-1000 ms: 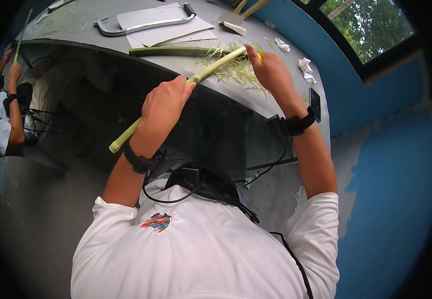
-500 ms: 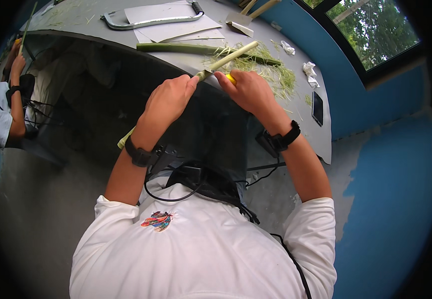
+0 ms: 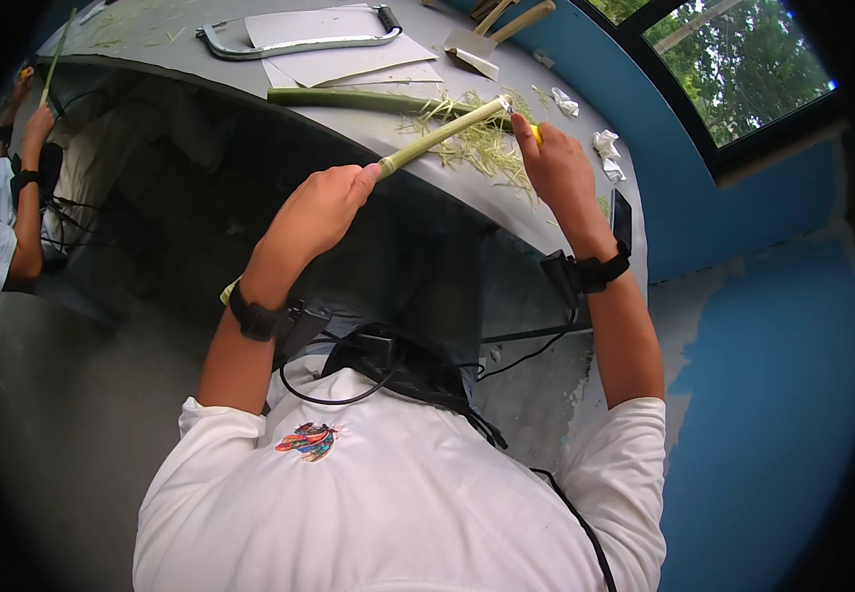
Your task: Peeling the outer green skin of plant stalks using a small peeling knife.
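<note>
My left hand is closed around a pale green bamboo stick. The stick slants up and right over the table edge, and its rear part runs back beneath my left forearm. Beyond it, my right hand grips a knife with a yellow handle. The blade is mostly hidden and lies close to the far end of the stick; whether it touches I cannot tell. Behind the stick, a thicker, darker green bamboo piece lies on the table among thin shavings.
On the grey table are a bow saw on white paper sheets, a wooden-handled cleaver, crumpled tissues and a phone. Another person works at the left with a thin green strip.
My right hand with the knife has moved away along the bamboo stick, from beside my left hand to the stick's far end. My left hand has shifted slightly left and nearer, keeping its hold.
</note>
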Demonstrator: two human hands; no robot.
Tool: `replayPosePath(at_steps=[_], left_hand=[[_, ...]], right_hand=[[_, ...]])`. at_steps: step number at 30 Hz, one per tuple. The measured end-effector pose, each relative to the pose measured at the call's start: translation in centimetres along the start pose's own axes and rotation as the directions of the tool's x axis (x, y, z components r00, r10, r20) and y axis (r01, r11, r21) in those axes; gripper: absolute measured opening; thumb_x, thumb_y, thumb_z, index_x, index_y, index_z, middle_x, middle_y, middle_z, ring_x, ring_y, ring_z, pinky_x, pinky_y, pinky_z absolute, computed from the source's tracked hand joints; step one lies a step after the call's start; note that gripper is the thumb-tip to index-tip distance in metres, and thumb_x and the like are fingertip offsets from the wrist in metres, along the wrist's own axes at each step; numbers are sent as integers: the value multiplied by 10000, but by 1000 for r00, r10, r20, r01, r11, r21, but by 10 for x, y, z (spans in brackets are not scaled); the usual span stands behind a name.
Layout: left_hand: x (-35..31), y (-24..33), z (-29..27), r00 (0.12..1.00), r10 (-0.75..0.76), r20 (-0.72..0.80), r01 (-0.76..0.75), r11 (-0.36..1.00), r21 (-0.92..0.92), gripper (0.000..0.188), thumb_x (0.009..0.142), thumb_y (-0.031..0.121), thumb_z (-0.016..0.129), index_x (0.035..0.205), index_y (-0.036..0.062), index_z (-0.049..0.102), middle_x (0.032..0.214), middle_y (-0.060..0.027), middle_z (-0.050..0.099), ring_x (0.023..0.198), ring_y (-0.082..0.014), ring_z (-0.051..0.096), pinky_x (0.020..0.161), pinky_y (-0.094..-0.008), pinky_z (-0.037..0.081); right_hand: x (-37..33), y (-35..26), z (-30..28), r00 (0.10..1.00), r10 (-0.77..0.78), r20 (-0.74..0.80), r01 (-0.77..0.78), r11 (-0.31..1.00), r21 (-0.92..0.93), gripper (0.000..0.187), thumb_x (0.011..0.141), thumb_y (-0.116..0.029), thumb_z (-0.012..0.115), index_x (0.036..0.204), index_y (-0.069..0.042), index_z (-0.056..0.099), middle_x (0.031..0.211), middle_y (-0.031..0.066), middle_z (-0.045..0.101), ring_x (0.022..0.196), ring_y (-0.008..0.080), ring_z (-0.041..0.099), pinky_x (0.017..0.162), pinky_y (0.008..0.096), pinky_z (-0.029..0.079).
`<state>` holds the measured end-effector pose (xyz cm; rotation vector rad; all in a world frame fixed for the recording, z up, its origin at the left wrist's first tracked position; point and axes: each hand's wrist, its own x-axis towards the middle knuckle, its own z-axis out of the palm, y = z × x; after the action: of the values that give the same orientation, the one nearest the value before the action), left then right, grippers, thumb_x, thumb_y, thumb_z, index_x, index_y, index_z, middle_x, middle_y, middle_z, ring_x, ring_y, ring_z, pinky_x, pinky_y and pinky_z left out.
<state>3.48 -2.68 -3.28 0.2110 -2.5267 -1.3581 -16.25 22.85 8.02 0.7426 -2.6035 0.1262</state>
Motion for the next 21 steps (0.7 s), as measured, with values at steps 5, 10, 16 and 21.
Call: replayPosePath(at_steps=[5,10,16,21], left_hand=[[-1,-5,10,998,-9,-60,11,1000,27,599,1222,484,436,974,-20,645,812,-234,633,801,-464,634,772,-513,519],[3,5,19,997,0,-83,8,995,100,581,1219,472,438,965,-1,661,896,-302,703,918,-541,690,784,-611,543],[-1,10,19,993,-13,-119,31,988,151,552,1216,465,460,958,3,619,881,-293,690,902,-546,674,761,-602,533],[-6,22,23,987,-13,-158,47,976,212,530,1213,476,464,978,19,596,868,-288,698,900,-550,683,749,-624,537]], right_hand=[[-26,-54,-8,964,-135,230,78,968,239,775,1113,-708,532,853,-5,729,804,265,728,798,484,722,744,574,559],[-43,-69,11,959,-198,203,157,967,201,750,1078,-704,588,806,-22,740,764,248,728,760,475,730,702,584,561],[-43,-78,5,945,-211,251,152,960,236,751,1067,-705,599,799,-25,769,739,240,729,759,475,739,692,561,592],[-47,-82,3,935,-161,316,103,976,192,747,1056,-715,612,820,-30,794,755,243,742,754,467,747,697,556,604]])
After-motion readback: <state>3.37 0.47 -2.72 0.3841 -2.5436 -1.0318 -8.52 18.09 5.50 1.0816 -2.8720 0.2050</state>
